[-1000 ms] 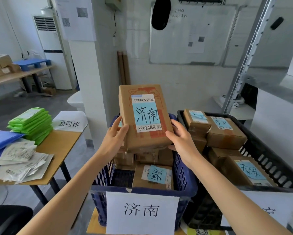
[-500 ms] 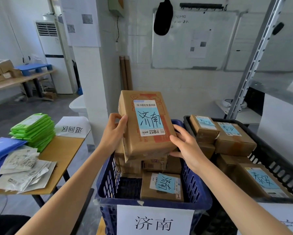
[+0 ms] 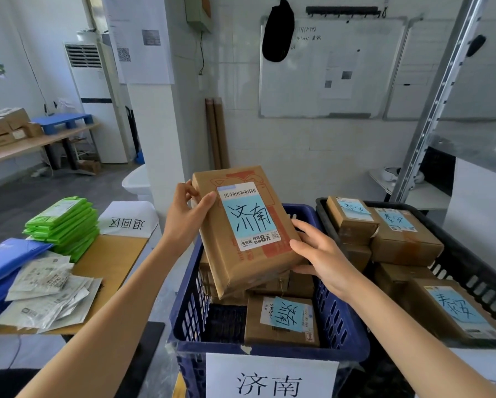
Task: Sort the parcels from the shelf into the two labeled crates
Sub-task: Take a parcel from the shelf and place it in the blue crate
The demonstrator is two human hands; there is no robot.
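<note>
A brown cardboard parcel point(image 3: 241, 262) with a light-blue handwritten label is held tilted over the blue crate point(image 3: 183, 320), its lower end resting on the parcels stacked inside. My left hand point(image 3: 188, 216) grips its upper left edge, thumb on the top face. My right hand point(image 3: 320, 254) holds its lower right side, fingers along the edge and under it. The blue crate carries a white paper sign point(image 3: 271, 379) on its front. The black crate point(image 3: 465, 271) to the right holds several brown parcels with blue labels.
A wooden table point(image 3: 111, 262) on the left bears green mailers point(image 3: 64, 222), blue mailers, loose paper bags and a white sign. A white pillar stands behind the crates. A metal shelf upright point(image 3: 430, 110) rises at the right. A whiteboard hangs on the far wall.
The parcel has come down and tilted onto the stack in the blue crate. My left thumb has shifted onto its top face. The view has moved closer to the crates.
</note>
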